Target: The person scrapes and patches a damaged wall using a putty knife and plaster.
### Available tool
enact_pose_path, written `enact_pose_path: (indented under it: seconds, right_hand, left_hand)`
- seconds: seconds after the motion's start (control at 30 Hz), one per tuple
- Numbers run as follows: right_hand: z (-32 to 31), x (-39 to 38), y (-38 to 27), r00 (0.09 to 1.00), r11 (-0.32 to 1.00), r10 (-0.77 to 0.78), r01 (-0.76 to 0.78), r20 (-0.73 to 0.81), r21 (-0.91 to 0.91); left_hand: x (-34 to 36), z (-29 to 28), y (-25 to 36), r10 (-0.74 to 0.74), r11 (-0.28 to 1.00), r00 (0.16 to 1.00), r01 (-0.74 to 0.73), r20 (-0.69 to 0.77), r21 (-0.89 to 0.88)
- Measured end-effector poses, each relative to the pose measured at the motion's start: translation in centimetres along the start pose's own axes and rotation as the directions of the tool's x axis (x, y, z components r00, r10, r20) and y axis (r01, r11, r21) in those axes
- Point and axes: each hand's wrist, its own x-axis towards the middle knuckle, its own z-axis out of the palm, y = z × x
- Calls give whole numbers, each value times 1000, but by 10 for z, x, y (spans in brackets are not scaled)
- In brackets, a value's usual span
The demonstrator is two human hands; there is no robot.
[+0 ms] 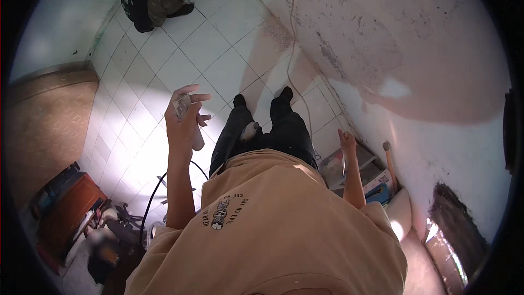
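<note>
My left hand is raised in front of my left side, some fingers stretched out. It holds a pale grey tool with a rounded handle sticking out below the palm; the tool's exact kind does not show. Lower on my right, my right hand is closed in a fist beside the wall. A thin, shiny strip shows just under that fist, too small to name. Against my dark trousers, near the left thigh, sits a rounded grey thing.
A person crouches at the far left on the tiled floor. A hose runs down the stained wall. Boxes stand by my right arm. A brown panel and an orange-brown case are at left.
</note>
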Motion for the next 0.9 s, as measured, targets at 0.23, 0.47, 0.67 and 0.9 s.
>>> enact_pose_path:
  seconds: [0.23,0.47,0.67,0.9]
  right_hand:
    - [36,-42,-83,993,998,-60,61,-106,0]
    - [88,-44,-167,973,939,-220,232,-76,254]
    - [113,-59,-134,981,971,-161,177,-108,162]
    - [137,-126,-33,988,977,140,-127,-64,172]
  left_hand:
    - [20,-83,-6,54,998,998,-53,33,-18]
    - [15,-159,-9,22,1000,986,-25,-168,-17]
    - [14,-176,-19,72,997,991,-70,-110,17]
    - [22,-172,-18,19,1000,999,-20,-49,-5]
